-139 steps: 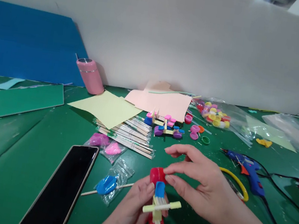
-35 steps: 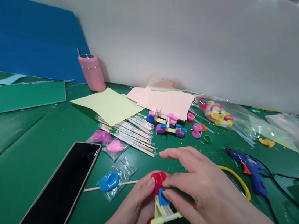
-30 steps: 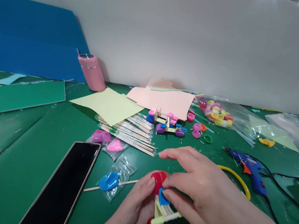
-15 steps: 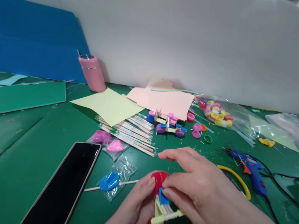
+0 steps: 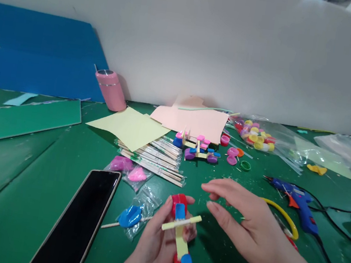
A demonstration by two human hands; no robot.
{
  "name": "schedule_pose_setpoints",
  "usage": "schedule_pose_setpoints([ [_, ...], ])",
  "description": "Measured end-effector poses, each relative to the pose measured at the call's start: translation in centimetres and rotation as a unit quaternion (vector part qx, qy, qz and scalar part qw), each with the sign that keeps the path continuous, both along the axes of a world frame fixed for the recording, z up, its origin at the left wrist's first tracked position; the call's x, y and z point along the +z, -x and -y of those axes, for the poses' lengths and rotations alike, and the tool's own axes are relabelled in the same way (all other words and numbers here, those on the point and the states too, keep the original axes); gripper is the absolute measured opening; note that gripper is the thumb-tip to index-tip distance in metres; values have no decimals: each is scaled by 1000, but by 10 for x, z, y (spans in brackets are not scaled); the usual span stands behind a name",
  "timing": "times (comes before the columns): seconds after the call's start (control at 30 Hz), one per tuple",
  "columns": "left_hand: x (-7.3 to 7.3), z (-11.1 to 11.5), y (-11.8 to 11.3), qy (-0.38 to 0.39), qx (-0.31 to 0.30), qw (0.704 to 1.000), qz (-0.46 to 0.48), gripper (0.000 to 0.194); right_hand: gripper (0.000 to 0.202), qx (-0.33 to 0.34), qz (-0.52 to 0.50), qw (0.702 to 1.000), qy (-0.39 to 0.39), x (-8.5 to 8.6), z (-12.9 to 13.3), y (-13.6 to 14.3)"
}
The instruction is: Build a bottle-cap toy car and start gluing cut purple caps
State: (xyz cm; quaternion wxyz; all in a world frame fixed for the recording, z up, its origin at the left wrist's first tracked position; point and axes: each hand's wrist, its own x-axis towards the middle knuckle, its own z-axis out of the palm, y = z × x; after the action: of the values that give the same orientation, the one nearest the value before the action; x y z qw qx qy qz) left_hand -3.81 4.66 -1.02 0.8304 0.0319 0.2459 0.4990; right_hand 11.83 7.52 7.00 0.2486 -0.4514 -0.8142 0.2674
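A small craft model point(image 5: 181, 245) with red and blue end pieces, a pale yellow strip along its length and a yellow-and-white stick across it rests in my left hand point(image 5: 157, 248). The fingers of that hand wrap round it from below and the side. To the right, my right hand point(image 5: 238, 218) hovers apart from the model, thumb and fingers spread, holding nothing. Blue clay point(image 5: 130, 216) with a thin stick lies on a clear bag left of my left hand.
A phone point(image 5: 76, 222) lies at the left. Behind are wrapped sticks point(image 5: 152, 158), yellow paper point(image 5: 129, 126), two small models point(image 5: 201, 153), a pink bottle point(image 5: 112, 91) and bagged caps point(image 5: 256, 134). A blue glue gun point(image 5: 299, 203) with its cable lies at the right.
My right hand has let go of the model and moved right, its fingers opening. The model has turned in my left hand, showing its yellow strip. The view has shifted slightly.
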Motion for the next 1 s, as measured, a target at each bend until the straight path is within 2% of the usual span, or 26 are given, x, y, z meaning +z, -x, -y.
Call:
schedule_pose_setpoints([
  [0.1,2,0,-1,-2,-14,1000,12,38,20,17,-44,998,29,-8,-4,3],
  [0.27,-4,0,-3,-38,-75,996,39,44,20,101,-79,991,49,-13,-12,4],
  [0.47,-10,2,-7,-64,-107,992,18,36,22,122,-83,984,97,-14,-11,3],
  [0.57,-10,5,-8,-45,-95,994,-22,30,34,144,-75,978,128,-13,-11,1],
  [0.67,-11,7,-7,-38,-111,991,-57,26,44,172,-63,970,157,-13,-12,-2],
  [0.8,-12,6,-4,-42,-127,989,-61,19,44,188,-49,965,178,-17,-12,-8],
  [1.0,-7,3,-4,-56,-173,983,-38,13,40,205,-68,962,169,-25,-11,-14],
])
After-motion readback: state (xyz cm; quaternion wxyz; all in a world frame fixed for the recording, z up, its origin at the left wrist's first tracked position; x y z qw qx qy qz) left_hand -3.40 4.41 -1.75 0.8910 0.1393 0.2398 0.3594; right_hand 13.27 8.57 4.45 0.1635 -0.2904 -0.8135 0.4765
